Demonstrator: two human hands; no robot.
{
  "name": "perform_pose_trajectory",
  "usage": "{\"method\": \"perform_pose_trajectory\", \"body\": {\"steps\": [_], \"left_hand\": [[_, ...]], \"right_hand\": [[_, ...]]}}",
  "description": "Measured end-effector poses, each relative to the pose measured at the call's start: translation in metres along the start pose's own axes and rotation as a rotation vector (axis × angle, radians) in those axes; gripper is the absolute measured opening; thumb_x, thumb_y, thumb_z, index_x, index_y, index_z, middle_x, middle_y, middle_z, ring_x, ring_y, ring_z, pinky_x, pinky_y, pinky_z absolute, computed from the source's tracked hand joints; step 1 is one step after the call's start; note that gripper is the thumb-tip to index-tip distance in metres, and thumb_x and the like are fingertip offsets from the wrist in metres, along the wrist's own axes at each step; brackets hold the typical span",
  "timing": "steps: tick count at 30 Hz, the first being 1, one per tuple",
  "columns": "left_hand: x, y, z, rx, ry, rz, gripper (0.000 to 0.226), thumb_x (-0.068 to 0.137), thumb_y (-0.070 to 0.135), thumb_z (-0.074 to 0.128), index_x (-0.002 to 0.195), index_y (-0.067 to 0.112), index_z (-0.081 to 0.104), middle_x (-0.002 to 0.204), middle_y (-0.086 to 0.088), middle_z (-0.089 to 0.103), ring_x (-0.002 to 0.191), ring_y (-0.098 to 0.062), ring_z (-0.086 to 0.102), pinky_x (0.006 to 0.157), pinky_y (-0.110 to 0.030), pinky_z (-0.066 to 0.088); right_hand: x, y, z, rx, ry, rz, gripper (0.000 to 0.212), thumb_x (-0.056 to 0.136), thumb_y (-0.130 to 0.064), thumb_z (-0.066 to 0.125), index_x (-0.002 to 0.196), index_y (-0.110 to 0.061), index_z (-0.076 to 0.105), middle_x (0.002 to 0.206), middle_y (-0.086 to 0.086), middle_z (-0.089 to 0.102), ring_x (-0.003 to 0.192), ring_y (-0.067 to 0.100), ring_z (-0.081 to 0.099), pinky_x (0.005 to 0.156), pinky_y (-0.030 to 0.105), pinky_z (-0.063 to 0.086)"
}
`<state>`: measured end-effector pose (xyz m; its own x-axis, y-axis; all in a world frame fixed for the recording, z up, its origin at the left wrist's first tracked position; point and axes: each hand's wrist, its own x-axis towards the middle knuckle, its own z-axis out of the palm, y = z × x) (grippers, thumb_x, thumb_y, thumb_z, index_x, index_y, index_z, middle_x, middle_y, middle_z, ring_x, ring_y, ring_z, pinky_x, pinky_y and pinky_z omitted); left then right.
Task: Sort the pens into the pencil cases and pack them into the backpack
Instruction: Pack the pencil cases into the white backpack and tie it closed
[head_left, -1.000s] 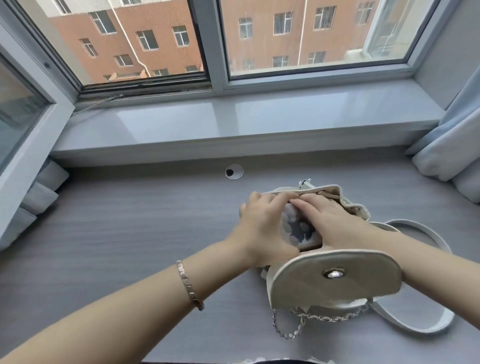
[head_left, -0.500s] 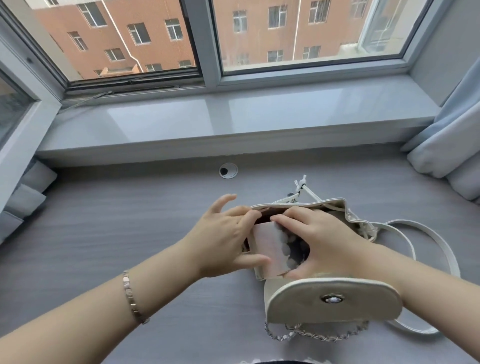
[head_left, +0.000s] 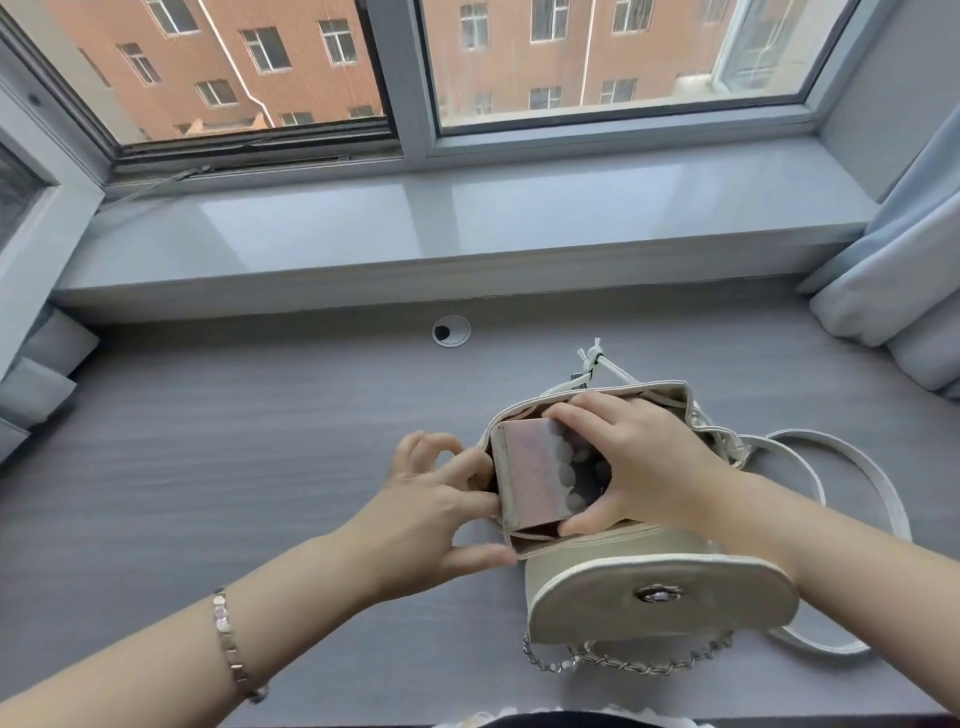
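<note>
Grips the iridescent pencil case (head_left: 535, 480) with the right hand (head_left: 644, 457), fingers curled over its far edge and thumb on its near end, the case tilted, partly sunk in the open mouth of the cream backpack (head_left: 597, 558) on the grey desk (head_left: 208, 467). Holds the left rim of that mouth with the left hand (head_left: 431, 514), fingers curled just beside the case, a bracelet (head_left: 228, 644) on the wrist, with the backpack's snap-button flap (head_left: 717, 592) lying open toward the body.
</note>
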<state>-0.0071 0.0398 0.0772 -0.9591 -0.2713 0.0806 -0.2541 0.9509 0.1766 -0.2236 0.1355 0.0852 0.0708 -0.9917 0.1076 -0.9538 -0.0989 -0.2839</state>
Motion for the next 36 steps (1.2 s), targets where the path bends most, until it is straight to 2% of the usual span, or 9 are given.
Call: {"method": "perform_pose_trajectory", "body": {"steps": [4, 9, 13, 17, 20, 23, 27, 30, 36], "left_hand": [[0.001, -0.003, 0.0, -0.098, -0.061, 0.007, 0.037, 0.085, 0.064, 0.038, 0.084, 0.037, 0.063, 0.11, 0.018, 0.05, 0.121, -0.022, 0.036, 0.1, -0.043, 0.039], [0.003, -0.002, 0.007, -0.225, -0.141, 0.077, 0.04, 0.095, 0.052, 0.031, 0.087, 0.031, 0.064, 0.088, 0.016, 0.062, 0.105, -0.021, 0.049, 0.103, -0.039, 0.029], [0.011, -0.006, -0.001, -0.174, -0.127, 0.007, 0.041, 0.088, 0.059, 0.036, 0.08, 0.031, 0.064, 0.09, 0.019, 0.063, 0.12, -0.035, 0.046, 0.102, -0.063, 0.028], [0.026, -0.002, -0.014, -0.081, -0.248, -0.257, 0.073, 0.058, 0.075, 0.019, 0.082, 0.026, 0.067, 0.094, 0.019, 0.061, 0.144, -0.028, 0.003, 0.108, -0.057, -0.011], [0.026, 0.001, -0.02, -0.102, -0.398, -0.346, 0.068, 0.063, 0.077, 0.035, 0.091, 0.024, 0.067, 0.093, 0.025, 0.051, 0.143, -0.019, -0.007, 0.109, -0.053, -0.014], [0.024, 0.003, -0.024, -0.134, -0.487, -0.375, 0.039, 0.08, 0.059, 0.052, 0.093, 0.025, 0.067, 0.096, 0.024, 0.048, 0.14, -0.014, 0.004, 0.111, -0.057, -0.01], [0.018, 0.01, -0.023, -0.047, -0.47, -0.191, 0.045, 0.079, 0.064, 0.044, 0.096, 0.029, 0.067, 0.101, 0.017, 0.057, 0.127, -0.022, 0.028, 0.11, -0.065, 0.008], [0.01, 0.015, 0.0, 0.049, -0.227, -0.008, 0.03, 0.066, 0.058, 0.048, 0.069, 0.035, 0.067, 0.073, 0.015, 0.057, 0.093, -0.037, 0.059, 0.076, -0.072, 0.043], [0.009, 0.017, 0.018, -0.115, -0.133, 0.09, 0.024, 0.068, 0.044, 0.054, 0.055, 0.027, 0.064, 0.063, 0.011, 0.048, 0.074, -0.023, 0.045, 0.071, -0.049, 0.052]], "right_hand": [[0.001, 0.003, 0.0, -0.026, 0.022, -0.003, 0.089, 0.046, -0.071, 0.061, 0.108, -0.008, 0.06, 0.099, 0.002, 0.066, 0.09, 0.019, 0.063, 0.07, 0.026, 0.05], [0.0, 0.003, 0.004, -0.089, 0.019, -0.062, 0.089, 0.047, -0.076, 0.056, 0.108, -0.011, 0.049, 0.096, 0.005, 0.066, 0.088, 0.022, 0.065, 0.072, 0.029, 0.05], [0.005, 0.007, -0.001, -0.031, -0.056, -0.064, 0.091, 0.045, -0.075, 0.056, 0.112, -0.013, 0.05, 0.099, 0.001, 0.063, 0.089, 0.02, 0.063, 0.073, 0.025, 0.049], [0.012, 0.008, -0.011, -0.008, -0.125, -0.065, 0.09, 0.052, -0.075, 0.051, 0.115, -0.011, 0.057, 0.097, 0.0, 0.064, 0.085, 0.021, 0.064, 0.07, 0.027, 0.053], [0.016, 0.007, -0.009, -0.016, -0.174, -0.056, 0.09, 0.055, -0.075, 0.051, 0.122, -0.015, 0.054, 0.108, -0.002, 0.062, 0.099, 0.021, 0.061, 0.08, 0.032, 0.053], [0.021, 0.003, -0.007, -0.017, -0.253, -0.021, 0.085, 0.059, -0.069, 0.06, 0.129, -0.022, 0.047, 0.121, -0.004, 0.058, 0.114, 0.019, 0.054, 0.091, 0.032, 0.047], [0.026, -0.005, 0.009, -0.14, -0.295, 0.094, 0.093, 0.055, -0.07, 0.067, 0.132, -0.023, 0.041, 0.123, -0.001, 0.054, 0.111, 0.022, 0.053, 0.088, 0.03, 0.041], [0.02, -0.007, 0.019, -0.129, -0.291, 0.138, 0.099, 0.051, -0.069, 0.07, 0.133, -0.022, 0.04, 0.126, 0.001, 0.051, 0.116, 0.024, 0.049, 0.094, 0.034, 0.037], [0.0, -0.015, 0.035, -0.172, -0.231, 0.162, 0.104, 0.026, -0.077, 0.067, 0.108, -0.016, 0.053, 0.098, 0.003, 0.067, 0.086, 0.025, 0.067, 0.075, 0.035, 0.053]]}}
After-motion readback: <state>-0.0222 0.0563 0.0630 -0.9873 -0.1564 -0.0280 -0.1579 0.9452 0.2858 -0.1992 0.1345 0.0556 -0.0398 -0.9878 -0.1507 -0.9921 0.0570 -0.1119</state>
